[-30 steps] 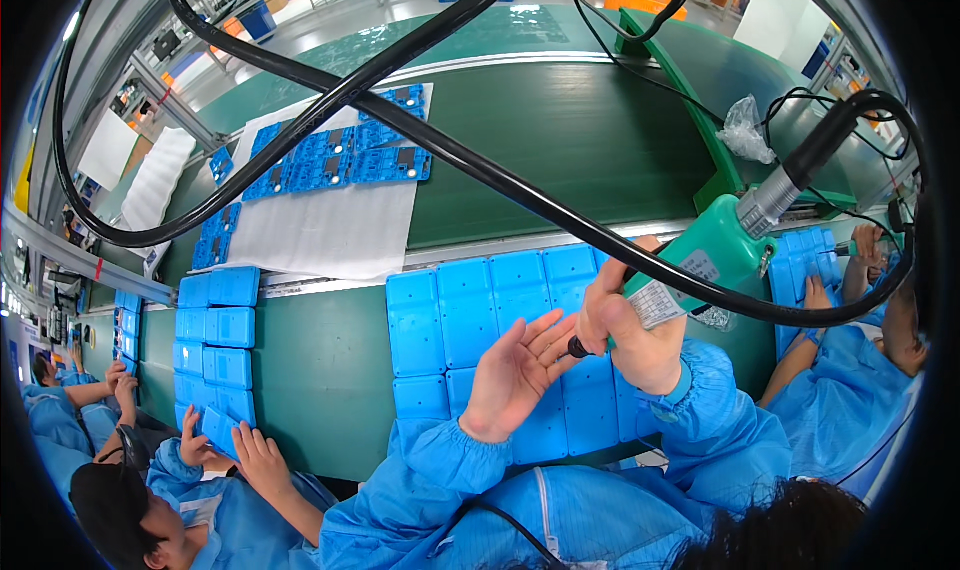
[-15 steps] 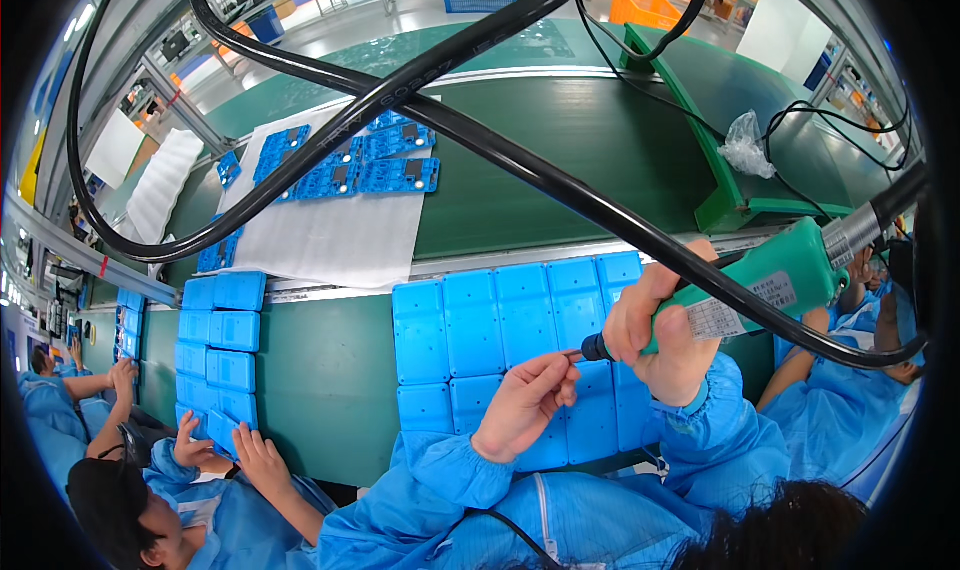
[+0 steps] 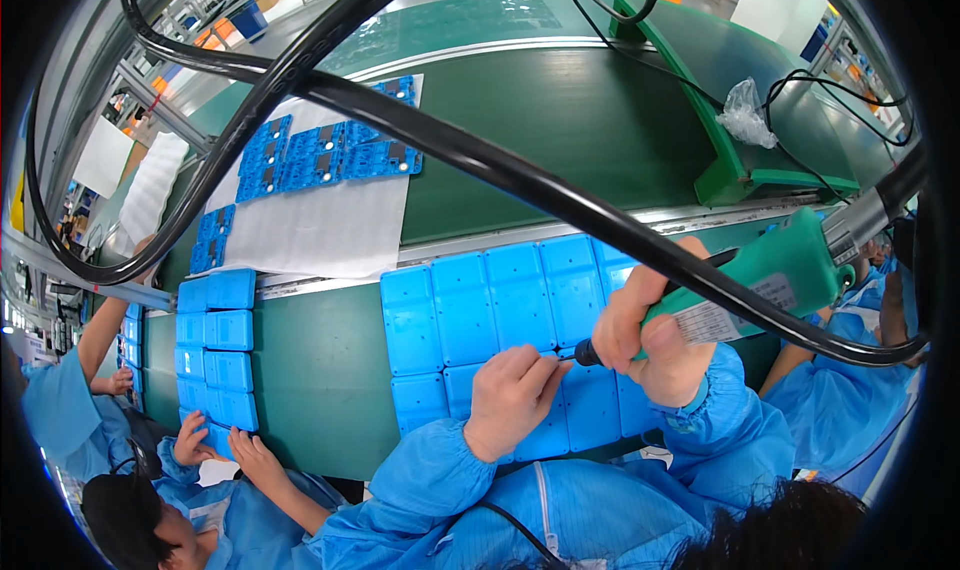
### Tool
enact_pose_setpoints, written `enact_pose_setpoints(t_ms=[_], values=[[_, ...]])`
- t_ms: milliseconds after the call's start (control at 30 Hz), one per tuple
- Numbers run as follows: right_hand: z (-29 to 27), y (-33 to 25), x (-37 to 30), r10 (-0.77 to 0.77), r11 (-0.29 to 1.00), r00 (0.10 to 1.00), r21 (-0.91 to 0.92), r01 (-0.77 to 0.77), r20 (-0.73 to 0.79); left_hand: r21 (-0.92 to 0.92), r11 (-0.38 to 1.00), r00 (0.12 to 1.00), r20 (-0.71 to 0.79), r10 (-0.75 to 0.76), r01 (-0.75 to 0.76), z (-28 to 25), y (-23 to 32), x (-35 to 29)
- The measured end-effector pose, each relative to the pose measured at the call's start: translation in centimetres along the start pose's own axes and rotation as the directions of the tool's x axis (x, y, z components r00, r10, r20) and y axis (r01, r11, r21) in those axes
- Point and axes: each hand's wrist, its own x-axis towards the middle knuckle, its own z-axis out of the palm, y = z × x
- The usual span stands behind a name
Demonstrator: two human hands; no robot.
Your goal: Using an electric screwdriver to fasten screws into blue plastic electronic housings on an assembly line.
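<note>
left hand (image 3: 512, 395) pinches the bit (image 3: 567, 358) of the green driver (image 3: 775, 270), right hand (image 3: 662, 345) fingers wrapping its body; blue cases (image 3: 463, 295) below them lie arranged, fastening seemingly unfinished.

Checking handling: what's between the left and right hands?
Head view: black driver nose and thin bit, spanning right hand to left hand; blue panels behind.

Legible wording: none. On casing of green electric screwdriver (image 3: 800, 255), two labels, one to each side of black cable (image 3: 450, 150) crossing in front. First: white label (image 3: 708, 323), below cable, toward nose end; fine dark rows of print, too small to read. Second: greyish label (image 3: 776, 291), above cable, toward tail end; blurred, unreadable.
</note>
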Motion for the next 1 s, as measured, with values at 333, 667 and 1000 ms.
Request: enact_pose_setpoints(t_ms=[333,667,1000], values=[[-0.9,0.7,-0.9,0.074,0.987,0.997,-0.142,-0.07,0.023,-0.039,0.998,0.998,-0.033,-0.052,0.05,0.5,-0.2,-0.5],[-1.3,1.8,-1.0,0.049,0.991,0.999,-0.128,-0.046,0.02,0.022,0.999,0.999,-0.024,0.032,-0.031,0.1,-0.3,0.2],[-2.2,3.7,0.7,-0.026,0.984,0.999,-0.178,0.023,-0.018,-0.459,0.774,0.9,0.197,-0.389,0.436,-0.1,-0.8,0.1]])
